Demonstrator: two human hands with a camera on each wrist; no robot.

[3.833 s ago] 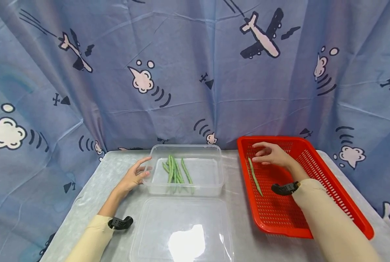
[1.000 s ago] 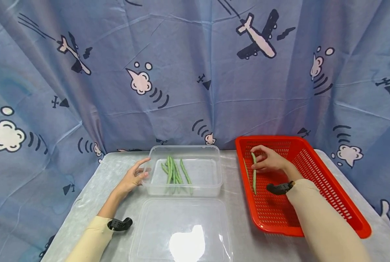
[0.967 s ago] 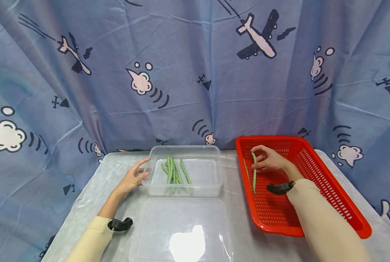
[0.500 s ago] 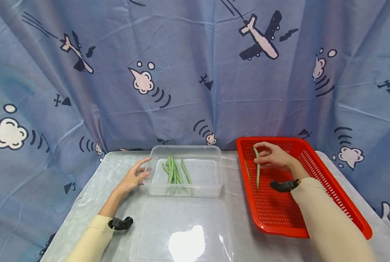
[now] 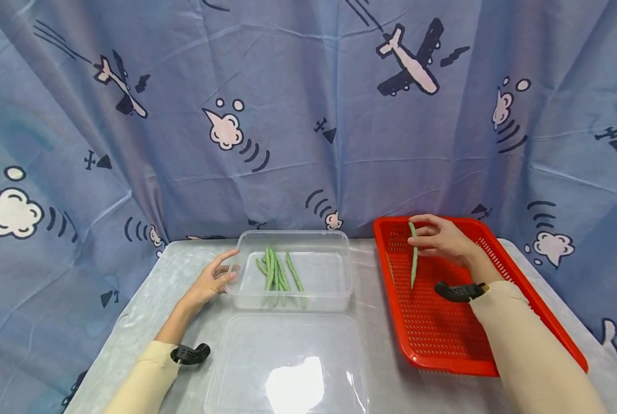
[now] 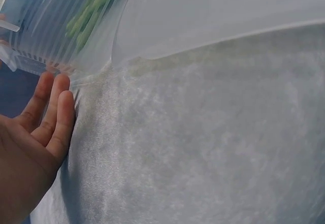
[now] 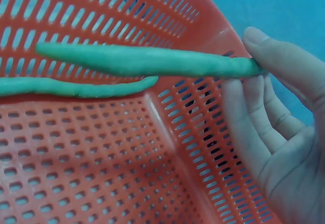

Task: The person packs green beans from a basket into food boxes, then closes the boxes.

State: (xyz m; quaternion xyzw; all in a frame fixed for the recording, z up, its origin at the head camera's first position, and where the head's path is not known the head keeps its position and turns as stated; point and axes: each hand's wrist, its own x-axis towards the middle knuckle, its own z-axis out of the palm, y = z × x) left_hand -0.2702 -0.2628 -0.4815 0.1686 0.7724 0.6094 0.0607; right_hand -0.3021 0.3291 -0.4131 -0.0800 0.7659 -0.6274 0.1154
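Observation:
My right hand (image 5: 445, 238) pinches a green bean (image 5: 414, 259) near one end and holds it, pointing down, inside the red basket (image 5: 435, 363). In the right wrist view the held bean (image 7: 142, 60) stretches out from the thumb and fingers. A second bean (image 7: 76, 88) lies along the basket's side wall below it. My left hand (image 5: 207, 284) is at the left side of a clear plastic container (image 5: 334, 302), its fingers extended against the wall. Several green beans (image 5: 272, 270) lie inside that container, mostly bunched at its left, one apart to the right.
A clear flat lid (image 5: 246, 356) lies in front of the container, with a bright glare on it. Grey cloth (image 5: 367, 322) covers the table. A blue patterned curtain (image 5: 287, 172) hangs right behind the container and basket.
My right hand, empty at first over the basket, has taken a green bean and moved up and slightly right with it. The left hand and the container have stayed put.

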